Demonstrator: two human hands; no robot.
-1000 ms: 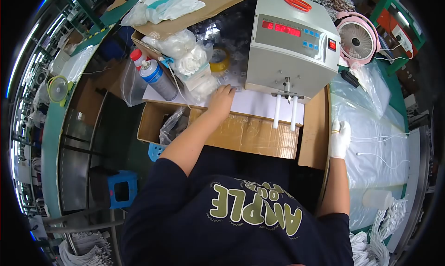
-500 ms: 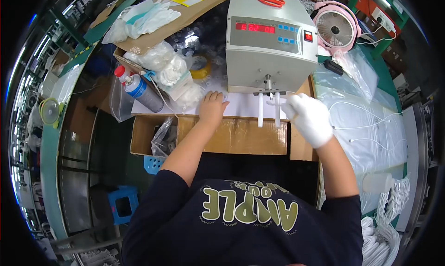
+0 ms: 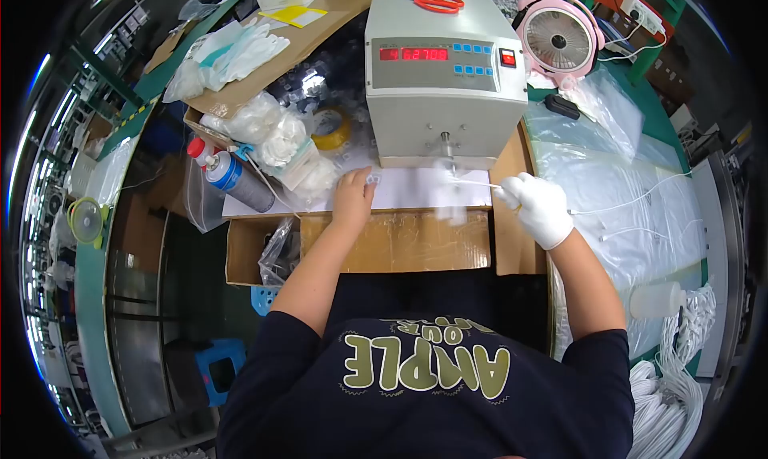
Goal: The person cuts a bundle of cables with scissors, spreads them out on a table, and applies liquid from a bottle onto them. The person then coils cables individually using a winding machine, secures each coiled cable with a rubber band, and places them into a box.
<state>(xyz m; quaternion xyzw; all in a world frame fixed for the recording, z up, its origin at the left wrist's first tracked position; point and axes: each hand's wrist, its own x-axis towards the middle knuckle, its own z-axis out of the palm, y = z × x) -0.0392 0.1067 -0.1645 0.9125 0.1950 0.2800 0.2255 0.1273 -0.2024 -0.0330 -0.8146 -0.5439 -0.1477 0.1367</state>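
My right hand (image 3: 542, 209), in a white glove, is closed on a white cable (image 3: 472, 182) that runs left to the winding machine (image 3: 436, 123). The two white prongs (image 3: 450, 193) at the machine's front are blurred by motion. Red digits glow on its panel. Bare, my left hand (image 3: 353, 200) lies on the white sheet (image 3: 392, 189) beside the plastic bags; its fingertips are near a small clear piece, and whether they hold it is unclear. More white cable (image 3: 624, 206) stretches over plastic film at the right.
A spray can (image 3: 240, 185), plastic bags (image 3: 276, 135) and yellow tape (image 3: 330, 129) are left of the machine. A pink fan (image 3: 558, 40) stands behind it at the right. Red-handled snips (image 3: 438, 3) rest on top. Cable bundles (image 3: 668, 379) hang at the lower right.
My gloved right hand has come from the film at the right to the machine, then drawn slightly away from the prongs with the cable. The prongs have gone from sharp to blurred.
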